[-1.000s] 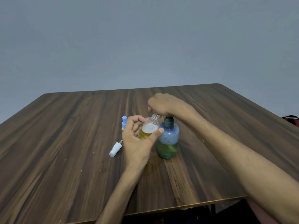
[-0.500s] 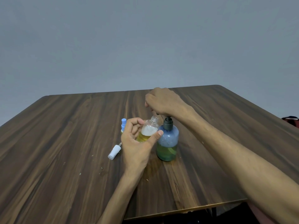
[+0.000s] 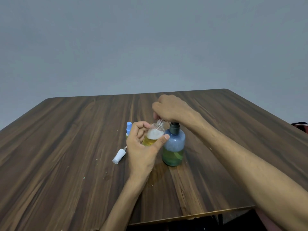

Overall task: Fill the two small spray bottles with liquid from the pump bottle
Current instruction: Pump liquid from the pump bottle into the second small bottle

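My left hand [image 3: 141, 147] grips a small clear bottle [image 3: 154, 135], tilted, its threaded neck open and pointing up to the right, with yellow liquid and foam inside. Beside it stands the blue pump bottle [image 3: 174, 147] with green liquid in its lower half and a dark collar. My right hand [image 3: 171, 109] covers the pump head from above, fingers curled over it; the nozzle is hidden under the hand. A second small bottle with a blue spray top [image 3: 128, 129] stands behind my left hand. A white spray cap [image 3: 118, 155] with its tube lies on the table.
The wooden table [image 3: 66, 147] has its front edge close to me and small specks on its surface. A plain grey wall rises behind it. A dark red object [image 3: 300, 125] shows at the far right edge.
My right hand has risen a little with the pump head since a second ago. The small bottle's neck stays under the hand. The view shifted slightly.
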